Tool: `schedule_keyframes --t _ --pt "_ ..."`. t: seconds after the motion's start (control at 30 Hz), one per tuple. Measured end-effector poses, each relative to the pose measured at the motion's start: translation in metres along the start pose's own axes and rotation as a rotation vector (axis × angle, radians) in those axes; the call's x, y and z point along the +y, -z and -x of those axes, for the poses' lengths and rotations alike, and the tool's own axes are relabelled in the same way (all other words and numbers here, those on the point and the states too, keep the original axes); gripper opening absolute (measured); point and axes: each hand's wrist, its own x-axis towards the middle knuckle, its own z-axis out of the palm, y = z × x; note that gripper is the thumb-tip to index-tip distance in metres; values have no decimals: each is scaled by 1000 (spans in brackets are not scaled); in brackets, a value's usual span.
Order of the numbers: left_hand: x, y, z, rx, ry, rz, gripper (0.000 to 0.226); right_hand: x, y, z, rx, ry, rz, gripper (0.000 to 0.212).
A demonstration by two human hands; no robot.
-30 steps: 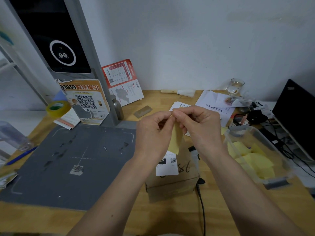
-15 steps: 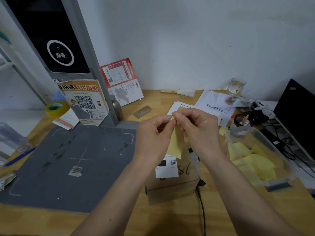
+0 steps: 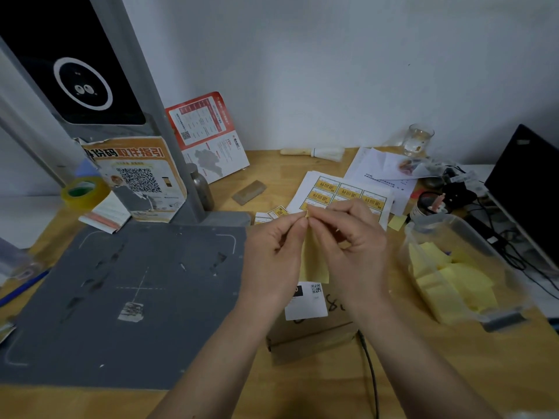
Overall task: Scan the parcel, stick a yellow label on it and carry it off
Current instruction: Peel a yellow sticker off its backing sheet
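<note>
Grey scan mat (image 3: 127,282): left of my hands, flat on wooden desk (image 3: 423,373).
Clear tub (image 3: 459,267) of yellow sheets: right of my right hand.
Parcel (image 3: 314,331): cardboard box, below and beneath my wrists, white sticker on top.
My left hand (image 3: 272,261): thumb and forefinger pinching top corner of yellow label (image 3: 314,264).
My right hand (image 3: 348,246): fingers curled, pinching same corner.
Yellow label: hanging between both hands, above parcel, not touching it.

Pale yellow label (image 3: 314,261), brown parcel (image 3: 311,337)
</note>
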Motion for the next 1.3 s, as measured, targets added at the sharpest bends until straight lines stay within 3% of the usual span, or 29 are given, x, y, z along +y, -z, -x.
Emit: schedule_keyframes --t 0.2,0.7,1.1,1.23,1.3 --pt "-15 19 -2 56 52 34 20 -4 -22 9 45 96 115 17" --pt "-24 66 0 37 129 92 19 -11 -62 29 97 291 281 16" --pt "-25 95 1 10 131 93 19 -35 -80 36 55 233 250 4" --pt "-24 105 1 -53 124 77 18 -40 -83 37 -13 156 222 16" --pt "-23 109 2 -108 120 96 23 -44 -82 35 -32 133 193 12"
